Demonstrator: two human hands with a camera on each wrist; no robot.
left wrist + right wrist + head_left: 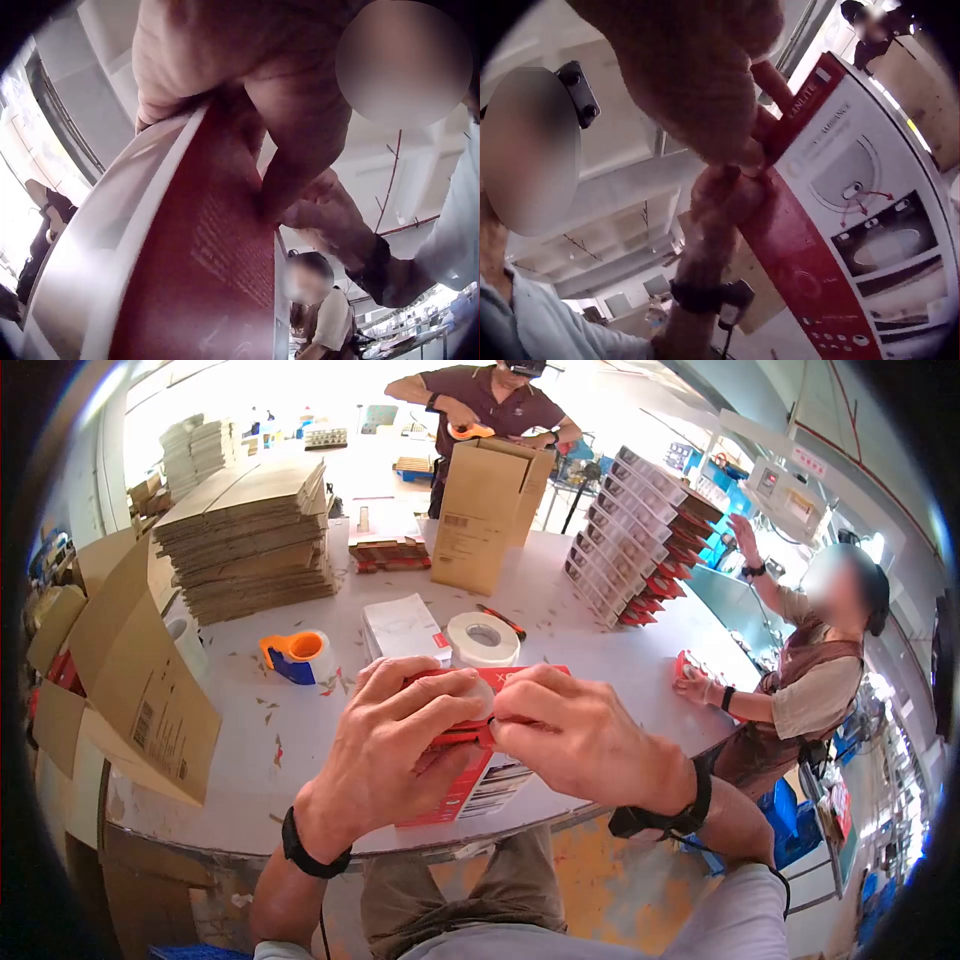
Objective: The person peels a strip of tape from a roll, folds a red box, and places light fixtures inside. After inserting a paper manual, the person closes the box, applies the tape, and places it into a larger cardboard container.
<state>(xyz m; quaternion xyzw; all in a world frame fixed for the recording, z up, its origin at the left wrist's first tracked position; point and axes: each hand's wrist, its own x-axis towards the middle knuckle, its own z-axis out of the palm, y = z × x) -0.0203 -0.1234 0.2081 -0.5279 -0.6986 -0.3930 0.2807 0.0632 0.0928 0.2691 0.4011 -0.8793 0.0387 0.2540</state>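
Red-and-white box (pixel 472 785): left hand (pixel 400 745) and right hand (pixel 575 735) both curled around its top flap. Behind, on counter (pixel 250 730): tape roll (pixel 483 638), orange dispenser (pixel 297 656), flat cartons (pixel 250 540).

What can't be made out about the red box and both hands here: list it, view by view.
Head view: the top flap of the red box is covered by the left hand and right hand, so its state is hidden.
Left wrist view: the box, close to the lens, is blurred; its print is unreadable.
Right wrist view: the box's lower end is cut off by the bottom edge; its small print is too tiny.
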